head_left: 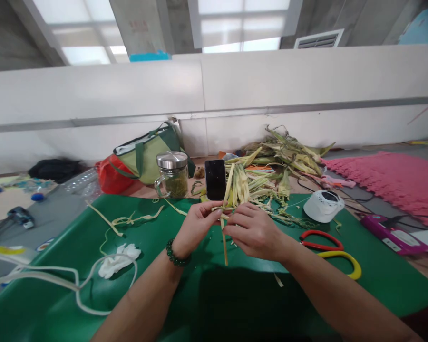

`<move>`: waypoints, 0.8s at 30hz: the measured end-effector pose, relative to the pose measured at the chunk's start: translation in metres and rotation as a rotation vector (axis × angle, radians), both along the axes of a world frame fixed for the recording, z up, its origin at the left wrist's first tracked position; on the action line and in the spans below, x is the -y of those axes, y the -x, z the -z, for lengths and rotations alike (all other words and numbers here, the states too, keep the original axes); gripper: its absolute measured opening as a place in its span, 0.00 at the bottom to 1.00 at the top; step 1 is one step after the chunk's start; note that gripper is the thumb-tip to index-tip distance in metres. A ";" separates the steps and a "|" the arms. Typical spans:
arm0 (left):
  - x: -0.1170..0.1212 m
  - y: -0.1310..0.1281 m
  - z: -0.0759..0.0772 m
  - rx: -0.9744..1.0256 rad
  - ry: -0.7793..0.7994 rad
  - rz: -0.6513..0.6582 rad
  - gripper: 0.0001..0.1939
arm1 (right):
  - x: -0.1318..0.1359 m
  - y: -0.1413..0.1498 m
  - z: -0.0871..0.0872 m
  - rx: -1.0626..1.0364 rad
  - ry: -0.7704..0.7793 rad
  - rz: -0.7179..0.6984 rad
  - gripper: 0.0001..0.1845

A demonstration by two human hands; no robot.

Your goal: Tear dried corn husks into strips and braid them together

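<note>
Both of my hands meet over the middle of a green mat. My left hand point(200, 224), with a dark beaded bracelet point(176, 256) at the wrist, pinches pale corn husk strips point(225, 242) between thumb and fingers. From the right, my right hand point(255, 230) closes its curled fingers on the same strips. One strip hangs down below the fingers and others rise above them. Just behind the hands a dark-screened phone point(216, 180) stands upright. A bunch of pale husks point(240, 185) lies beside it. Part of the held piece is hidden by my fingers.
Red-and-yellow-handled scissors point(323, 241) and a white spool point(324, 206) lie to the right. At the back stand a glass jar point(174, 183), a green bag point(148, 156) and a husk pile point(288, 152). White cable point(76, 287) and tissue point(119, 261) lie left on the mat point(157, 294).
</note>
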State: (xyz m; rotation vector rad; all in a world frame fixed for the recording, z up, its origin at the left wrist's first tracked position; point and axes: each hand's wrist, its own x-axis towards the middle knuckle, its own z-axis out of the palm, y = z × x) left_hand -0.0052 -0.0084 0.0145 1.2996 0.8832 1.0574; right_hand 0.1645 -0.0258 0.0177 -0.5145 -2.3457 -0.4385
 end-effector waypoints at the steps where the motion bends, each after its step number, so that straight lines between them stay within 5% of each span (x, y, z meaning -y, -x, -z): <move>1: 0.000 0.000 0.000 -0.004 -0.008 0.001 0.19 | 0.000 0.000 0.000 -0.018 0.008 0.003 0.10; 6: 0.000 0.001 0.001 -0.031 -0.005 0.000 0.20 | -0.004 -0.002 0.006 -0.131 0.113 0.220 0.08; 10: 0.001 0.001 0.000 -0.040 0.003 0.014 0.22 | -0.007 -0.002 0.014 -0.255 0.365 0.325 0.08; 15: 0.004 0.000 -0.005 -0.025 -0.011 0.010 0.21 | -0.006 0.003 0.017 -0.389 0.654 0.301 0.11; 20: 0.004 -0.001 -0.005 -0.040 -0.006 -0.004 0.21 | -0.005 0.009 0.014 -0.559 0.909 0.136 0.09; 24: 0.004 0.000 -0.004 -0.051 0.014 -0.010 0.21 | -0.006 0.009 0.011 -0.619 0.940 0.091 0.06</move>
